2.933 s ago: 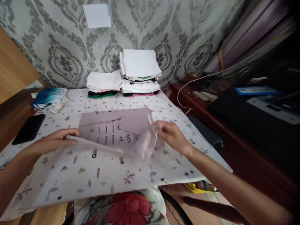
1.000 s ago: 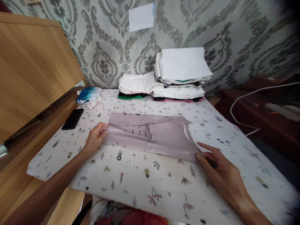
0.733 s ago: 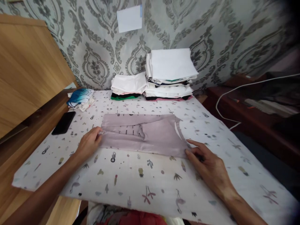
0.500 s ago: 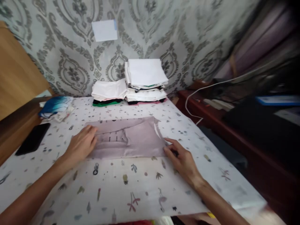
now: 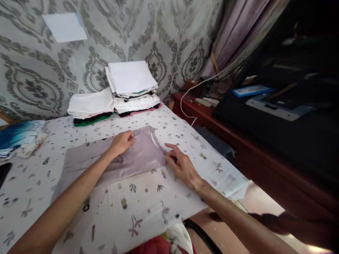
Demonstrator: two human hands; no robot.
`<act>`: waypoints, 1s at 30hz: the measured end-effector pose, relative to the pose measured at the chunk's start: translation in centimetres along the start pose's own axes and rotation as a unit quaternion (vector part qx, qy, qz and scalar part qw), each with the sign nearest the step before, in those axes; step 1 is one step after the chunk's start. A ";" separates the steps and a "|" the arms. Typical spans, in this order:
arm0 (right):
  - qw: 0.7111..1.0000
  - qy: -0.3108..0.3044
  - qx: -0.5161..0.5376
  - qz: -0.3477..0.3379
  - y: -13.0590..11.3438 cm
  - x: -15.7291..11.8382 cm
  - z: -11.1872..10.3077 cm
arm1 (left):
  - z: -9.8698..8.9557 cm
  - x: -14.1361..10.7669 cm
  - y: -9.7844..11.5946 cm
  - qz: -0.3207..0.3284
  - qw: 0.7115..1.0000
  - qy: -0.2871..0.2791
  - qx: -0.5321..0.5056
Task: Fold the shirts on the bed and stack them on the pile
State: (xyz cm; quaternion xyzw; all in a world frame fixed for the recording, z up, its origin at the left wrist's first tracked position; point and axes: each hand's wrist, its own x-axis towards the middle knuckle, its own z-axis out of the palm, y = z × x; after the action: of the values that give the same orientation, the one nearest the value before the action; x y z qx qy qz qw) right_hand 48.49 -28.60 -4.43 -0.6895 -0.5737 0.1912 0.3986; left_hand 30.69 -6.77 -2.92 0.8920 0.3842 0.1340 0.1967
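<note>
A mauve T-shirt [image 5: 144,155] lies folded into a long strip on the patterned white sheet, its neckline at the right end. On its far side, close to the neckline, my left hand [image 5: 123,143] is closed with bent fingers against the cloth; the fingertips are partly hidden. My right hand [image 5: 182,165] pinches the near corner of the neckline between thumb and fingers, with the index finger held out. My left forearm covers part of the shirt's middle, where some creases and a small bunched spot show.
Two stacks of folded clothes, a taller white stack [image 5: 132,77] and a lower one [image 5: 91,104], stand by the wall. Blue-and-white cloth [image 5: 21,135] and a dark phone [image 5: 4,173] lie at left. A red-brown desk [image 5: 201,113] with a white cable [image 5: 182,106] runs along the right.
My left hand has moved from the shirt's left end to near the neckline. My right hand stays at the neckline corner. The view has turned to the right.
</note>
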 end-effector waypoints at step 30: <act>1.000 0.025 0.013 0.007 0.9 0.2 0.2 | -1.2 -1.8 0.4 -0.001 0.980 0.027 0.196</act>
State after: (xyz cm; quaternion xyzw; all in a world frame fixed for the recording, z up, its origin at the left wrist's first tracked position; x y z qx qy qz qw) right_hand 49.02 -28.39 -5.20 -0.6927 -0.5563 0.1838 0.4205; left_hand 29.27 -8.05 -1.81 0.9090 0.4089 0.0802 0.0073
